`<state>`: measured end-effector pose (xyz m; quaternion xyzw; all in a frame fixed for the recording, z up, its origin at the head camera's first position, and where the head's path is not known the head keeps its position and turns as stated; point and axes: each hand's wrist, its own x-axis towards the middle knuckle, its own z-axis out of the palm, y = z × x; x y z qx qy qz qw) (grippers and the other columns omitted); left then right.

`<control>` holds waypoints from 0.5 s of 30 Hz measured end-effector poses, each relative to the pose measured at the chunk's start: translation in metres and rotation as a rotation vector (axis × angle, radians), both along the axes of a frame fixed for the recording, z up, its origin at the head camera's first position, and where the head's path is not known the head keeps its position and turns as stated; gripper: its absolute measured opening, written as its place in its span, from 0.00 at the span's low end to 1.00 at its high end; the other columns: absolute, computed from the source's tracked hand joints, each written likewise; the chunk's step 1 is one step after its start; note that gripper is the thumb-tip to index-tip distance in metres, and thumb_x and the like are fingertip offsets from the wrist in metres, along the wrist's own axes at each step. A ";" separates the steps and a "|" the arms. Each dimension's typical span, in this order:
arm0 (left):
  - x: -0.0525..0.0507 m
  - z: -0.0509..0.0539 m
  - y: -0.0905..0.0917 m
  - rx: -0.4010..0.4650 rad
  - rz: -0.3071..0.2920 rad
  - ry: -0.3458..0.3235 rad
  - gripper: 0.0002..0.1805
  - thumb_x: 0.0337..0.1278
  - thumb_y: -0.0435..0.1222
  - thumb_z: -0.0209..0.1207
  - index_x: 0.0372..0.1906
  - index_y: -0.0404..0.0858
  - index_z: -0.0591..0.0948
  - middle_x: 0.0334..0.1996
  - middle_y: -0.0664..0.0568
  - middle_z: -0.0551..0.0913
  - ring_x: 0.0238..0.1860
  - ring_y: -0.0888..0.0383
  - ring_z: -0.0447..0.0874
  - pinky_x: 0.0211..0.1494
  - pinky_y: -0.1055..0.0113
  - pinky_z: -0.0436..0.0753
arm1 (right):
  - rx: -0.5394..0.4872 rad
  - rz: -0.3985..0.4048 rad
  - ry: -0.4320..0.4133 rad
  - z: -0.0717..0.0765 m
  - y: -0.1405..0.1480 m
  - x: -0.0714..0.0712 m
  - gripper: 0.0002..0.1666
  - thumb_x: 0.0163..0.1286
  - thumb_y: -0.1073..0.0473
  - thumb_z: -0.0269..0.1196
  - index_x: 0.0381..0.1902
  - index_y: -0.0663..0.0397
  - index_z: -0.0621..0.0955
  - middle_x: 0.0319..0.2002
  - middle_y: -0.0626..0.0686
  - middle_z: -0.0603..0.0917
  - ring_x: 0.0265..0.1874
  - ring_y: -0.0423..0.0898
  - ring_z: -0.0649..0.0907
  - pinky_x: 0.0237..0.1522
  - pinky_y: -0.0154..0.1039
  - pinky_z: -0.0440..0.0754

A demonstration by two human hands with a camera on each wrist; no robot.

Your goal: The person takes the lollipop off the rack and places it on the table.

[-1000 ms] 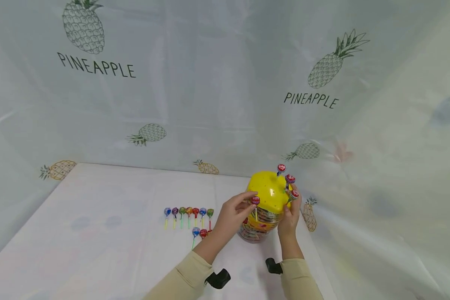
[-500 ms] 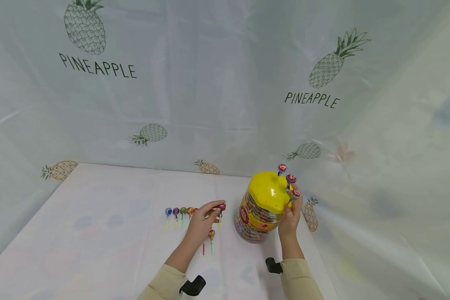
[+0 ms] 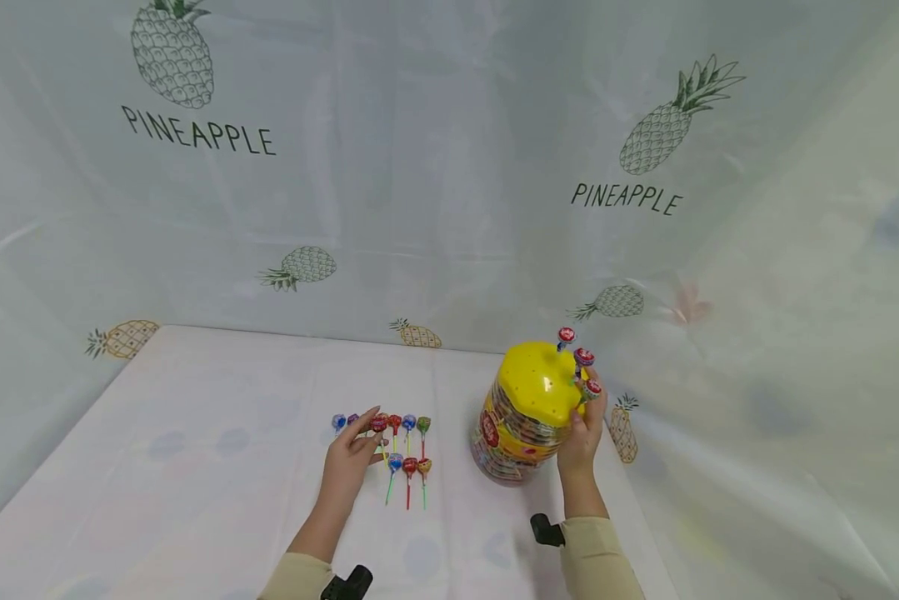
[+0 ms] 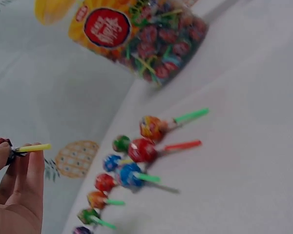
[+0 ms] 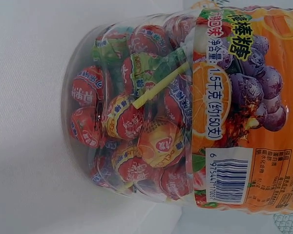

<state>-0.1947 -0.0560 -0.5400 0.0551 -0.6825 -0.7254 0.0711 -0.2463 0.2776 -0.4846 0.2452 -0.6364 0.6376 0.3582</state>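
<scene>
My left hand (image 3: 346, 462) pinches a wrapped lollipop (image 3: 379, 422) by its dark red head, above the back row of lollipops on the table. Its yellow stick (image 4: 34, 147) points away from the fingers in the left wrist view. At the right, my right hand (image 3: 580, 446) holds the side of a clear candy jar (image 3: 503, 446) just below its yellow lid (image 3: 542, 379). Three lollipops (image 3: 583, 357) stand in the lid's right edge, heads up. The right wrist view shows the jar packed with wrapped lollipops (image 5: 161, 141), but no fingers.
A back row of several lollipops (image 3: 408, 423) lies left of the jar, partly hidden by my left hand. In front of it lie three more, blue (image 3: 395, 462), red (image 3: 409, 467) and orange (image 3: 424, 467). A pineapple-print curtain (image 3: 434, 208) hangs behind the white table (image 3: 217, 483).
My left hand has moved left from beside the jar lid to above the back row, carrying the dark red lollipop. My right hand has stayed on the jar.
</scene>
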 end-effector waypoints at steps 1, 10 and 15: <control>0.000 -0.004 -0.002 0.001 0.004 -0.014 0.24 0.66 0.25 0.56 0.66 0.39 0.75 0.54 0.39 0.74 0.45 0.50 0.83 0.41 0.65 0.84 | -0.002 0.003 -0.004 0.000 0.000 0.000 0.37 0.61 0.70 0.39 0.71 0.67 0.60 0.66 0.57 0.59 0.58 0.49 0.70 0.58 0.33 0.72; 0.000 -0.038 -0.011 -0.109 0.024 -0.145 0.22 0.62 0.24 0.59 0.61 0.31 0.77 0.48 0.37 0.78 0.37 0.53 0.84 0.36 0.67 0.84 | -0.011 -0.049 -0.056 -0.005 0.002 -0.004 0.38 0.60 0.68 0.41 0.72 0.59 0.64 0.67 0.56 0.57 0.64 0.53 0.63 0.61 0.33 0.69; 0.002 -0.052 -0.011 -0.244 0.012 -0.158 0.20 0.61 0.27 0.61 0.58 0.32 0.79 0.43 0.42 0.80 0.31 0.57 0.83 0.32 0.69 0.82 | 0.007 -0.088 -0.069 -0.006 0.002 -0.003 0.38 0.61 0.66 0.41 0.72 0.57 0.64 0.67 0.55 0.58 0.63 0.54 0.63 0.62 0.33 0.68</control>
